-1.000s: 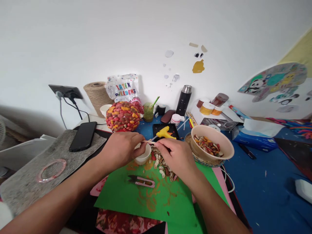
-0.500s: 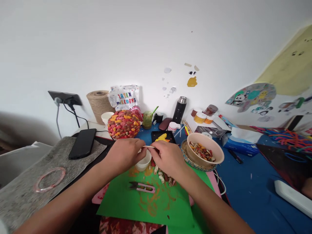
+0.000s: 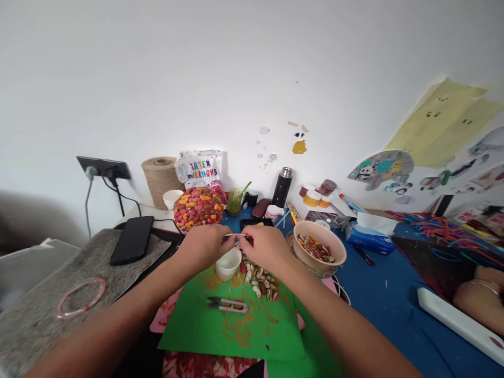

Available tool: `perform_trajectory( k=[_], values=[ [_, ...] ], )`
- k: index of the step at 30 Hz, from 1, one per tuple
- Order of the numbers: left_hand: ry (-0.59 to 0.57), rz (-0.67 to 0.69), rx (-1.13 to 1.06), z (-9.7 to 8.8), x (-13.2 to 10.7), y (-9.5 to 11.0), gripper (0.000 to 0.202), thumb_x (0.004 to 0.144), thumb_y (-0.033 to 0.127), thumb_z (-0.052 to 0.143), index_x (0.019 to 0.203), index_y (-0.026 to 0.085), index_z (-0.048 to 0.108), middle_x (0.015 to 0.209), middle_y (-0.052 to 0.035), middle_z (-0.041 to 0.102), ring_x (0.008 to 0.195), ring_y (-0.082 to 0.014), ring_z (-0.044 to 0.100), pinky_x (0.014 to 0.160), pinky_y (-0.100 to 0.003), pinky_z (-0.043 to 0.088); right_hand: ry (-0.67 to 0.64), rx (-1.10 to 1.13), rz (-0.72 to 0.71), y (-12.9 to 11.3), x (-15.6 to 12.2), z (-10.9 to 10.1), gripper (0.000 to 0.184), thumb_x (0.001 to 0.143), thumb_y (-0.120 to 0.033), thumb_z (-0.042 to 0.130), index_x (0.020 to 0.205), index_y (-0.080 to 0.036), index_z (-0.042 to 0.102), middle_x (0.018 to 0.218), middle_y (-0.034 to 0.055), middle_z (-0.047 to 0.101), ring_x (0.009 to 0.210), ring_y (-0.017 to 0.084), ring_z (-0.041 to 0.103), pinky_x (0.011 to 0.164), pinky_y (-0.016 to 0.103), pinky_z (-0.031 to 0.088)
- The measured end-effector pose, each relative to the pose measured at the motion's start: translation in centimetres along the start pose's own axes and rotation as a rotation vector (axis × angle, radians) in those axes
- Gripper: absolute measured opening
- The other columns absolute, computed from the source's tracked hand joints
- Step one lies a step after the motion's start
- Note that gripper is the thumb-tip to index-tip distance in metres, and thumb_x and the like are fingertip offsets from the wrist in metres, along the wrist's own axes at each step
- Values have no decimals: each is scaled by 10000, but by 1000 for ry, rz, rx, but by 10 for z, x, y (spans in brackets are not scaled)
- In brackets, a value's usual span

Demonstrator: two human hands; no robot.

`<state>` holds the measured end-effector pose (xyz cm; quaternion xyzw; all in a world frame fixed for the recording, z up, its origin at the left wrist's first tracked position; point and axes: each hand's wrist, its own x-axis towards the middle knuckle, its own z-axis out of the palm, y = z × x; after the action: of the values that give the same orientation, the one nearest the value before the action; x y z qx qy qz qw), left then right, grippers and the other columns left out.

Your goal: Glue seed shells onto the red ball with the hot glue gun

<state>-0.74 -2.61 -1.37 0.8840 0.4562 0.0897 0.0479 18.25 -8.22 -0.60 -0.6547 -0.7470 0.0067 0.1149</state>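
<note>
My left hand [image 3: 205, 245] and my right hand [image 3: 266, 248] meet above a small white cup [image 3: 228, 264]. Both are closed in a pinch on the two ends of a thin wooden stick [image 3: 237, 235] held level between them. Under my right hand lies a heap of painted nut shells [image 3: 260, 278] on a green paper sheet [image 3: 240, 328] stained with orange paint. A pink thread snipper [image 3: 228, 304] lies on the sheet nearer to me. A ball covered in red and orange shells [image 3: 199, 207] stands just beyond my left hand.
A beige bowl [image 3: 334, 248] of coloured shells sits right of my hands. A black phone [image 3: 132, 247] lies on grey felt [image 3: 59, 278] at the left. Twine roll [image 3: 158, 178], balloon packet, black flask [image 3: 282, 188] and paint jars line the wall. Another person's arm [image 3: 478, 296] shows far right.
The camera has tilted up and back, so the table looks smaller and lower. My hands stay together on the stick. Another person's arm has come into view at the right.
</note>
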Motion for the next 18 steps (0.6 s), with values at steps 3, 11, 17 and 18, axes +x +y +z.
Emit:
perform_trajectory(
  k=[3,11,17,18],
  values=[
    [-14,-19,28,-4,12,2,353,1083,416,551,1000,223,835,1002,-118,862,940,-301,810,736,-321,480,14,-5,24,5,9,1,293,1100,-379,590,995,-250,831,1010,49,867,926,228,776,703,320,381],
    [-13,-54,34,-13,35,8,375,1073,411,525,1033,219,845,1054,-137,867,998,-311,810,804,-331,528,44,-36,72,13,26,2,318,1110,-398,564,1028,-255,837,1059,73,878,986,256,794,769,321,447],
    [-16,-54,20,-2,50,9,399,1061,445,519,1056,230,855,1073,-145,866,1022,-320,807,826,-344,540,40,-59,127,18,28,5,327,1123,-401,555,1080,-245,839,1076,105,878,1010,275,805,809,331,481],
    [-17,-53,17,0,52,9,401,1060,447,518,1059,229,855,1078,-149,865,1028,-323,806,827,-346,541,39,-61,136,19,28,6,327,1124,-403,556,1082,-243,839,1076,108,878,1014,277,806,812,333,484]
  ],
)
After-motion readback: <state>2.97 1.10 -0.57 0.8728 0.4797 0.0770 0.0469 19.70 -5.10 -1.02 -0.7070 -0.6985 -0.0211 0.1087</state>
